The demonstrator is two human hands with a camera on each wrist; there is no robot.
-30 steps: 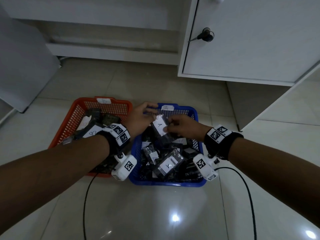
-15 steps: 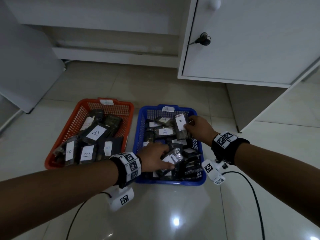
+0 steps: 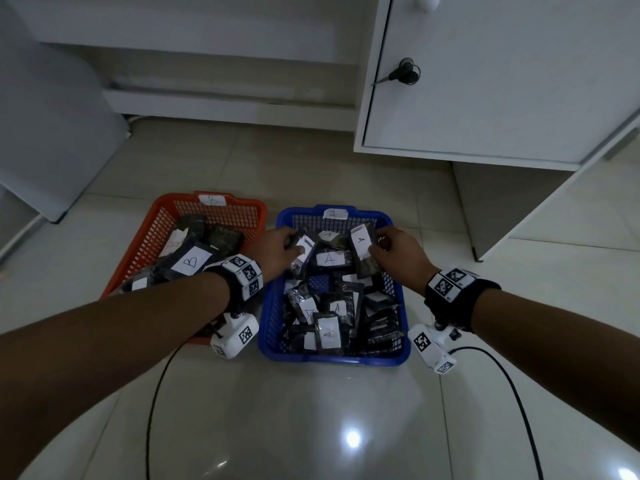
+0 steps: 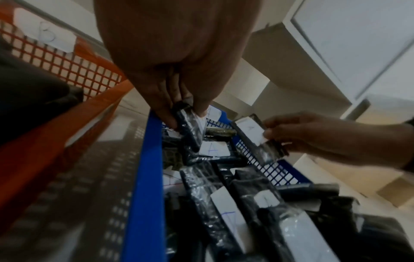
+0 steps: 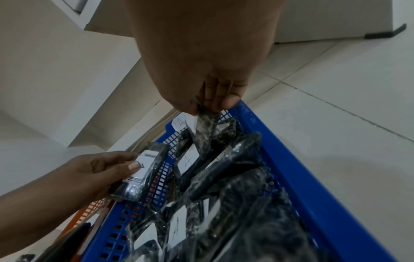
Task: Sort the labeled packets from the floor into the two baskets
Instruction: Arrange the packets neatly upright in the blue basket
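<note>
A blue basket (image 3: 273, 320) tagged A stands right of an orange basket (image 3: 145, 237) tagged B; both hold several dark, white-labelled packets. Over the blue basket's far left, my left hand (image 3: 277, 249) pinches a packet with a printed label (image 3: 303, 249) (image 4: 187, 127) (image 5: 140, 170). My right hand (image 3: 398, 251) pinches an A-labelled packet (image 3: 362, 247) (image 4: 255, 136) (image 5: 205, 124) upright at the basket's far right. A flat A packet (image 3: 330, 259) lies between the hands.
A white cabinet door with a key (image 3: 401, 74) stands behind the baskets, a low white shelf (image 3: 225, 102) to its left. Cables (image 3: 159, 393) trail from both wrist cameras across the glossy tiled floor (image 3: 311, 427).
My left hand rose from the near end of the blue basket to its far left, now pinching a packet. My right hand keeps holding its A packet at the far right.
</note>
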